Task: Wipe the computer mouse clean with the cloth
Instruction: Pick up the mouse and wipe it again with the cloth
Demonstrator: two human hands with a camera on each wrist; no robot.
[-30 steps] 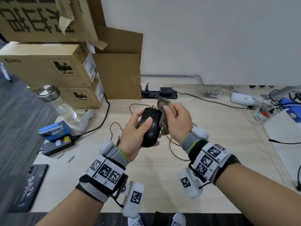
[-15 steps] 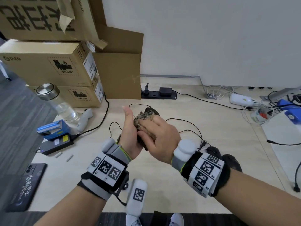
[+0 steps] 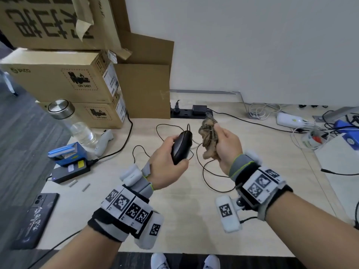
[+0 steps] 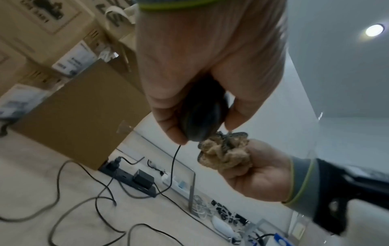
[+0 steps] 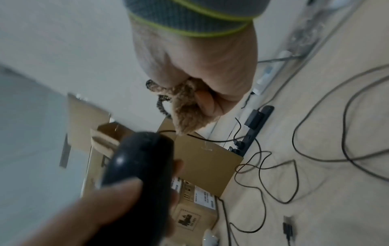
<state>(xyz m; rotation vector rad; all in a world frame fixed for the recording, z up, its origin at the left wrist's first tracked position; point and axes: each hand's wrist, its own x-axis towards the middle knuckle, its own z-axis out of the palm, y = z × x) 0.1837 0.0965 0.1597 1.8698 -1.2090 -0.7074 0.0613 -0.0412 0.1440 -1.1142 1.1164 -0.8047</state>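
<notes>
A black wired computer mouse is held above the desk by my left hand, with thumb and fingers gripping its sides. The left wrist view shows the mouse pinched between thumb and fingertips, its cable hanging down. My right hand clutches a bunched tan cloth with a dark patterned edge, a small gap to the right of the mouse. In the right wrist view the cloth sticks out of the fist just above the mouse. Cloth and mouse are apart.
The pale desk carries loose black cables, a power strip, cardboard boxes at the back left, a glass bottle, a blue stapler, a phone and white chargers at the right.
Half a second ago my right hand pressed the cloth over the mouse. It has since pulled away to the right, and the mouse is uncovered in my left hand.
</notes>
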